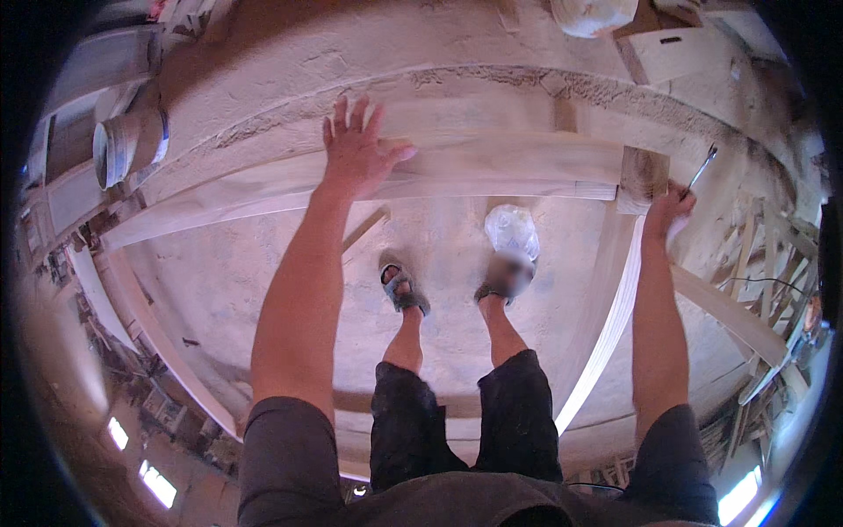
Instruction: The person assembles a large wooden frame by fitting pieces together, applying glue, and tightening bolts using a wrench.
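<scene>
A long pale wooden beam runs across in front of me, part of a large frame of timbers. My left hand is at the beam, left of centre, fingers spread and holding nothing; I cannot tell whether it touches the wood. At the beam's right end is a squared timber end with visible grain. Right beside it, my right hand is closed around a slim, shiny metal tool. The tool points up and to the right, away from the beam; its exact kind is unclear.
A clear plastic bag lies on the dusty floor by my right foot. A short wood strip lies left of it. A bucket is at the far left. Loose boards are piled at right; a pale sack sits far back.
</scene>
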Motion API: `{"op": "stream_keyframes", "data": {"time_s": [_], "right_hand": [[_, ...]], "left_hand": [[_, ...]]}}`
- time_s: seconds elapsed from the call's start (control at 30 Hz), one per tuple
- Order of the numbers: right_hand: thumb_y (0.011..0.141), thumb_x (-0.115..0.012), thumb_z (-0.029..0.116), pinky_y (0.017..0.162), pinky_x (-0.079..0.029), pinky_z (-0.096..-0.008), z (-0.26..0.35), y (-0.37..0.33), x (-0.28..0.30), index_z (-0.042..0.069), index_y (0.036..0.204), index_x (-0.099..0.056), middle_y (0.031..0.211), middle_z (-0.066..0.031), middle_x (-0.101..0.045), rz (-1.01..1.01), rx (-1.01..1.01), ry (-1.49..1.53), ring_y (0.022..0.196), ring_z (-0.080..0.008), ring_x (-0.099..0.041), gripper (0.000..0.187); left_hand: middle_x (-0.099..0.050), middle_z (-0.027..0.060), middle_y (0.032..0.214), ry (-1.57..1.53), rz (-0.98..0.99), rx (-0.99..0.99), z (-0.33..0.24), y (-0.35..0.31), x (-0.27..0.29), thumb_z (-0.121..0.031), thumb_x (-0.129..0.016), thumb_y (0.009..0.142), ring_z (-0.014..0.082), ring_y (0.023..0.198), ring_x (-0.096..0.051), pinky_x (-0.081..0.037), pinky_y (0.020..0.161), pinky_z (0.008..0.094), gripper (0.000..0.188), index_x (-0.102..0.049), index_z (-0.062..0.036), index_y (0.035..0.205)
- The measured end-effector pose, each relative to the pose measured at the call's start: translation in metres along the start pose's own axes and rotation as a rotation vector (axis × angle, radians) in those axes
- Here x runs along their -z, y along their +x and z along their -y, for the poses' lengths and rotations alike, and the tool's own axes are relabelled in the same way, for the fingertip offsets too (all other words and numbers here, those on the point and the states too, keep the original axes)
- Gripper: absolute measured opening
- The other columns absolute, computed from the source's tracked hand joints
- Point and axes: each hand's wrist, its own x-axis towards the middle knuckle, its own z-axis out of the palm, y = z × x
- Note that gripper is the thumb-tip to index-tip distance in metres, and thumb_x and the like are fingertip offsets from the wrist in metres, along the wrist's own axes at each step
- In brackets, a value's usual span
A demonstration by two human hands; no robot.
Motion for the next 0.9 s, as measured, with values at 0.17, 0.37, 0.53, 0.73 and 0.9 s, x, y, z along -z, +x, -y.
{"op": "stream_keyframes", "data": {"time_s": [0.17,0.37,0.53,0.73,0.9], "right_hand": [[0.09,-0.047,0.006,0.067,-0.046,-0.0328,0.091,-0.137,0.071,0.003,0.079,-0.056,0.074,-0.0086,-0.058,0.433,0.002,0.144,0.072,-0.0196,-0.056,0.015],[0.096,-0.051,0.021,0.064,-0.05,-0.0354,0.189,-0.362,0.153,0.004,0.083,-0.059,0.077,-0.0093,-0.063,1.019,-0.292,0.033,0.071,-0.0221,-0.062,0.023],[0.091,-0.057,0.014,0.083,-0.05,-0.037,0.179,-0.428,0.181,0.002,0.107,-0.06,0.098,-0.0127,-0.066,1.792,-0.2,0.137,0.095,-0.0271,-0.064,0.02],[0.077,-0.075,0.038,0.091,-0.051,-0.0471,0.047,-0.372,0.086,0.001,0.126,-0.053,0.119,-0.0229,-0.064,1.307,-0.378,-0.444,0.111,-0.0415,-0.062,0.065],[0.074,-0.077,0.045,0.098,-0.049,-0.0436,-0.025,-0.371,-0.019,-0.003,0.134,-0.047,0.12,-0.0286,-0.062,0.949,-0.272,-0.923,0.115,-0.0399,-0.06,0.083]], "left_hand": [[-0.03,0.0172,0.156,-0.176,-0.24,0.221,-0.017,-0.065,-0.011,-0.049,-0.065,0.087,0.0409,0.146,-0.019,-0.016,0.118,0.0568,0.074,-0.043,-0.0081,0.145],[-0.06,0.0224,0.129,-1.858,0.338,0.703,-0.156,-0.255,-0.043,-0.027,-0.068,0.09,0.0306,0.122,-0.057,-0.042,0.105,0.041,0.072,-0.035,0.0093,0.142],[-0.072,0.015,0.098,-1.859,0.257,1.072,-0.116,-0.355,-0.058,-0.019,-0.055,0.097,0.0218,0.094,-0.069,-0.054,0.082,0.0317,0.031,-0.061,0.0073,0.111],[-0.046,-0.0002,0.055,-1.904,-0.078,1.623,-0.071,-0.419,-0.162,-0.023,-0.058,0.098,0.0125,0.043,-0.043,-0.04,0.041,0.0289,0.028,-0.061,-0.0001,0.113],[-0.046,0.0005,0.056,-1.906,-0.025,1.617,-0.073,-0.456,-0.193,-0.023,-0.054,0.102,0.0105,0.041,-0.04,-0.035,0.039,0.0275,0.029,-0.055,-0.0025,0.122]]}}
